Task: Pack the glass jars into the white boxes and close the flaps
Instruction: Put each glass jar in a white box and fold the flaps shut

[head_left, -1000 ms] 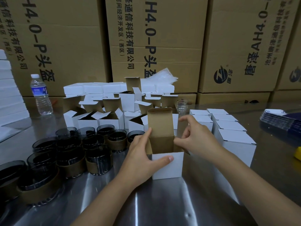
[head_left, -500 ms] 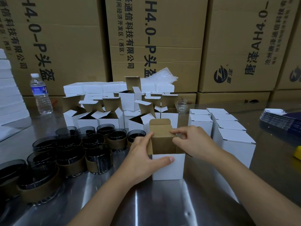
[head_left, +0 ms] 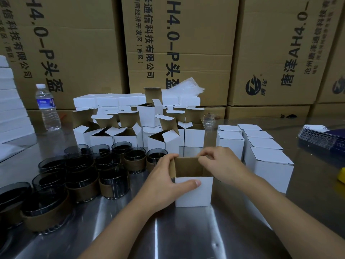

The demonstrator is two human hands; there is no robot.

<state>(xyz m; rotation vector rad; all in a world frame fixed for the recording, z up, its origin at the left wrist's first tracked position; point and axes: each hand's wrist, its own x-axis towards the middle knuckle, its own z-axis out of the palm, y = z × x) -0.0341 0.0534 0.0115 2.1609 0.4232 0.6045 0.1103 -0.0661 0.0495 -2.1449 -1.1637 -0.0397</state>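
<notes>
Left hand (head_left: pixel 164 182) grips the white box (head_left: pixel 194 191), right hand (head_left: pixel 218 165) pinches its lid flap (head_left: pixel 188 166) at the 12 o'clock edge; a skewed push could crumple it

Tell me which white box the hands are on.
The nearest box, standing alone in front: the left hand grips its side, the right hand pinches its flap.

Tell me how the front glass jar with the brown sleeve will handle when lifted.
The glass jar probably feels heavy for its size and could chip if knocked. Its brown sleeve likely aids grip. Squat and upright, it seems unlikely to tip, but close neighbouring jars may clink.
</notes>
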